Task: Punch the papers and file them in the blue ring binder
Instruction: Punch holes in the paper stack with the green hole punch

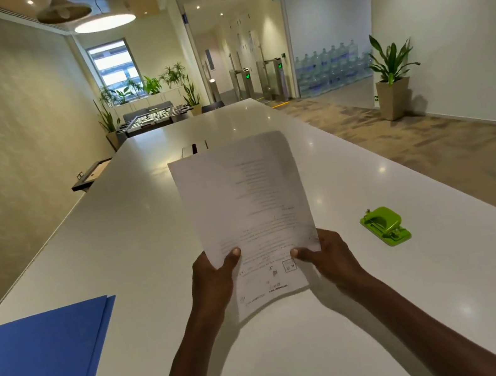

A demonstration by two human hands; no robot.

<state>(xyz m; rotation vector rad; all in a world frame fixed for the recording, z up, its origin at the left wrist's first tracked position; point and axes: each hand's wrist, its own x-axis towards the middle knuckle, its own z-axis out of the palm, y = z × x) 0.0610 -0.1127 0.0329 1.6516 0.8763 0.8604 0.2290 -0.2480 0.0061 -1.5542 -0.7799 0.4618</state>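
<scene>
both hands, left hand (212,277) and right hand (325,255), grasp the papers (243,208) by the near edge, likely squaring them. the punch (384,226) waits right, the binder (36,367) left.

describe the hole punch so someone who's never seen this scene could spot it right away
Start at the long white table running away from the camera. On its right side, just right of the papers that both hands hold up, lies the hole punch, alone on the bare surface. It is small, low and bright lime green, the only green item on the table.
</scene>
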